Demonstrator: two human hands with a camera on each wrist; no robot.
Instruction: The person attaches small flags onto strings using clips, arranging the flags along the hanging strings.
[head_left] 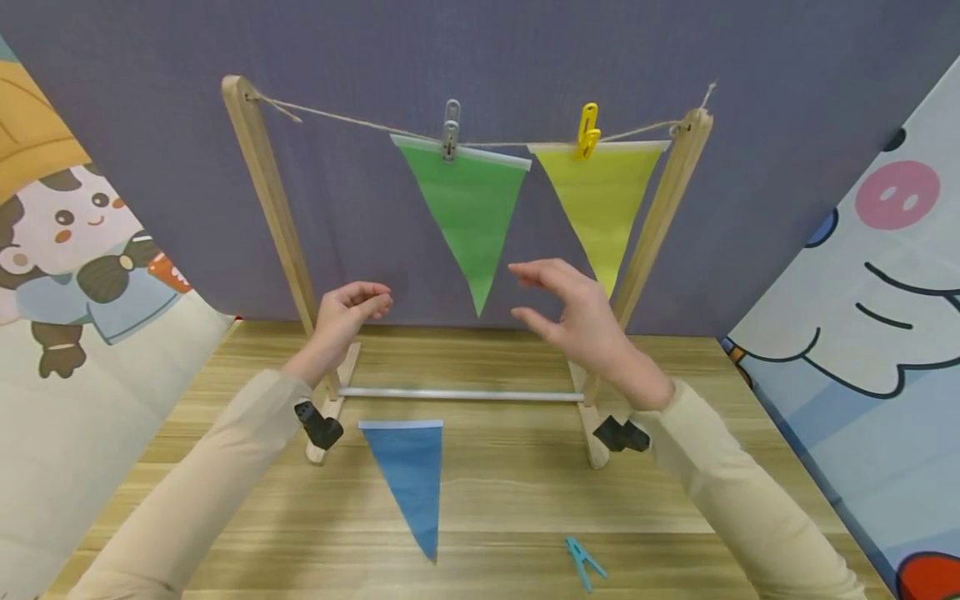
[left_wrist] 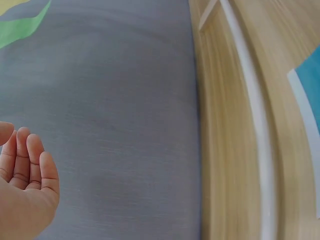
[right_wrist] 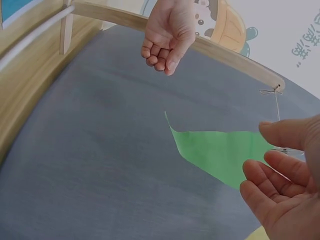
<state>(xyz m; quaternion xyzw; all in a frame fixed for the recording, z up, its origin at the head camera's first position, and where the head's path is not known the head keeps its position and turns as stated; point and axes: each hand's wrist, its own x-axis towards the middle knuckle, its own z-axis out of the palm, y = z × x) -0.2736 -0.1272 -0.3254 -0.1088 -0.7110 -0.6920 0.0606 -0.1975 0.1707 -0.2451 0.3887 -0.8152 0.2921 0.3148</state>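
Note:
In the head view a green pennant (head_left: pixel 472 217) hangs from a string (head_left: pixel 337 118) under a grey clothespin (head_left: pixel 450 132). Beside it a yellow pennant (head_left: pixel 600 200) hangs under a yellow clothespin (head_left: pixel 588 132). My right hand (head_left: pixel 573 312) is in the air just below and right of the green pennant, thumb and fingers apart, holding nothing. Loosely bent and empty, my left hand (head_left: pixel 348 312) hovers near the left wooden post (head_left: pixel 273 192). A blue pennant (head_left: pixel 411 475) with a white top band lies on the table, and a light blue clothespin (head_left: pixel 583 562) lies nearer, to its right.
The right wooden post (head_left: pixel 663 208) holds the string's other end. A white rod (head_left: pixel 461 394) joins the two feet low over the wooden table (head_left: pixel 495 475). Behind the frame rises a grey-blue panel (head_left: pixel 375 217); cartoon-printed sheets (head_left: pixel 90 250) flank both sides.

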